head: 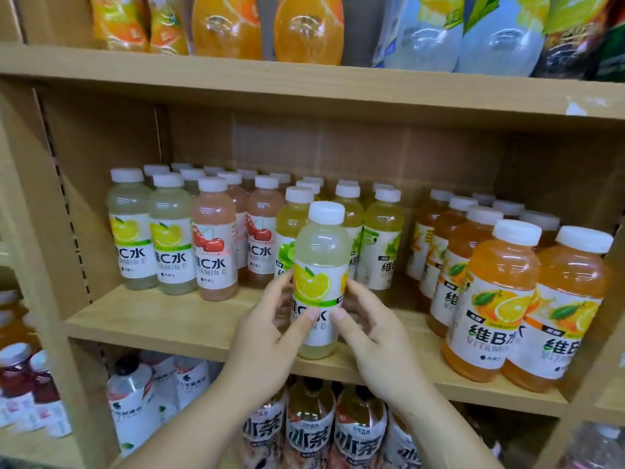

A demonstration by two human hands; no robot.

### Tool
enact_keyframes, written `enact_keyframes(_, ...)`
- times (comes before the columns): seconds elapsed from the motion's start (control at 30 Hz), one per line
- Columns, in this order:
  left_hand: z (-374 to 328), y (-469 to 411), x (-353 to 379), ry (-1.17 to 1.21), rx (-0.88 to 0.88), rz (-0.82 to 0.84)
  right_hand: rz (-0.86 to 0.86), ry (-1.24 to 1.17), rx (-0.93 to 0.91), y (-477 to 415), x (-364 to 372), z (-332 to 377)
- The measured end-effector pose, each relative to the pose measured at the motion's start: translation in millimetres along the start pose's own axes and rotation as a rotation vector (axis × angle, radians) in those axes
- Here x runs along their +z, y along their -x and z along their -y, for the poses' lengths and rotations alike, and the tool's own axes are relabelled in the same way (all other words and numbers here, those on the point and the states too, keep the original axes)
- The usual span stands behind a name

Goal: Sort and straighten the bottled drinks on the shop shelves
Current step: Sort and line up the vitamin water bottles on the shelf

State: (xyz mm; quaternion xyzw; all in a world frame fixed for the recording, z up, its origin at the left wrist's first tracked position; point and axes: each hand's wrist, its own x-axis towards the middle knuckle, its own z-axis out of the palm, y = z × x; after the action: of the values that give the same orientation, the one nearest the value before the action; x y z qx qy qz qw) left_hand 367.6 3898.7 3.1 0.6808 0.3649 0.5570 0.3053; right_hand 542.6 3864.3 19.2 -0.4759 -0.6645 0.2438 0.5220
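1. Two pale lemon bottles (148, 231) stand at the left end of the middle shelf (162, 319), with pink cherry bottles (216, 242) just beside them.
2. The left hand (267, 336) curls fingers and thumb round the left side of the held lemon bottle (321, 262).
3. That bottle is upright at the shelf's front edge, ahead of the lime bottles (382, 242). Its base may be touching the board, but this is hard to tell.
4. The right hand (375, 340) grips its right side, thumb on the label.
5. Orange bottles (497, 299) stand in rows at the right.
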Motion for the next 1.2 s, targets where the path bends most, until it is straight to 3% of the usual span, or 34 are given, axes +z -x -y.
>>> enact_keyframes(0.43, 37.6, -8.6, -143.9, -0.103, -0.007, -0.191, -0.017, -0.074, 0.040, -39.5, 152.7, 31.8)
enact_keyframes(0.7, 56.8, -18.9, -215.8, -0.373, 0.014, -0.201, -0.025, -0.055, 0.068, -61.4, 226.0, 44.0)
enact_keyframes(1.07, 58.8, -24.8, -268.4, -0.807, 0.402, -0.259, -0.076, 0.026, 0.049, -85.1, 282.3, 54.9)
enact_keyframes(1.2, 63.1, -26.7, -275.8, -0.886, 0.410, -0.255, -0.077, 0.077, 0.063, -91.9, 292.0, 58.9)
